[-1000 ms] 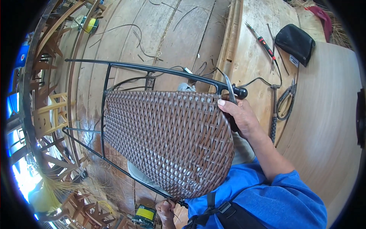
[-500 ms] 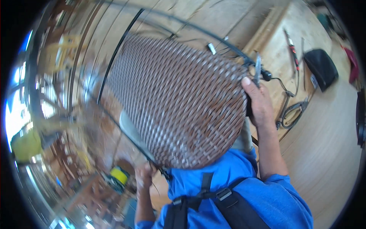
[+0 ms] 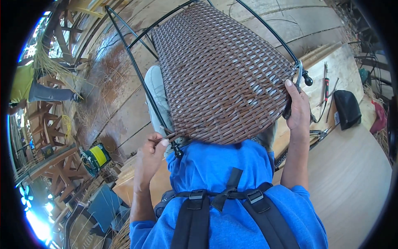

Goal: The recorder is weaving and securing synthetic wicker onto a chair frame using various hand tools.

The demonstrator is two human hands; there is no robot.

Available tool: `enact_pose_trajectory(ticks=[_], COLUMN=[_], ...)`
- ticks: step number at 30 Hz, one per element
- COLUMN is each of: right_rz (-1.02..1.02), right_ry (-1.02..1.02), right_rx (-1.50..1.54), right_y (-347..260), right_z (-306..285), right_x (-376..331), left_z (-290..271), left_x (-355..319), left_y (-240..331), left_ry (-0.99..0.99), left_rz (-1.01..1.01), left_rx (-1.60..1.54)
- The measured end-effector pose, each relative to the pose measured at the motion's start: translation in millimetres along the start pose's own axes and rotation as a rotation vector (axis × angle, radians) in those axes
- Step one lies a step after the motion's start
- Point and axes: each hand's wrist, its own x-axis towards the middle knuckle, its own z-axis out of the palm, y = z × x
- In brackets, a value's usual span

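A brown woven wicker panel (image 3: 228,79) on a black metal frame (image 3: 141,89) leans across my lap, its rounded edge against my blue shirt. My left hand (image 3: 151,155) is closed at the frame's near left corner, thumb and fingers pinching a brown weaving strand (image 3: 172,135) that comes off the panel. At the right edge, my right hand (image 3: 297,107) grips a metal-jawed hand tool (image 3: 299,72), its jaws pointing up beside the frame. The right thumb lies near the weave; the other fingers are mostly hidden.
To the right, a wooden board (image 3: 348,166) holds a black pouch (image 3: 347,108), a red-handled screwdriver (image 3: 326,85) and a cable. A green-and-yellow spool (image 3: 96,159) stands at left. Another person in a yellow top (image 3: 23,83) is at the far left.
The panel and frame have turned and sit higher in view, with the near edge pulled back. My left hand has come up to the frame corner and shows the strand clearly; my right hand still grips the tool.
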Motion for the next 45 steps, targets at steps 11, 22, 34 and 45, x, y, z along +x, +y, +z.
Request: enact_pose_trajectory(ticks=[11,22,34,45], right_rz=[0.016,-0.011,-0.065,-0.048], right_ry=[0.09,0.163,0.212,0.133], right_rx=[-0.089,-0.128,-0.179,-0.044], right_y=[-2,0,5,10], right_z=[8,9,11,6], right_x=[-1,2,5,-18], left_z=[-16,-17,51,60], left_x=[-3,-4,11,19], left_y=[-11,10,62,80], left_ry=[-0.278,0.001,-0.031,-0.103], left_rz=[-0.05,0.141,0.879,0.918], left_rx=[-0.175,0.13,0.283,0.35])
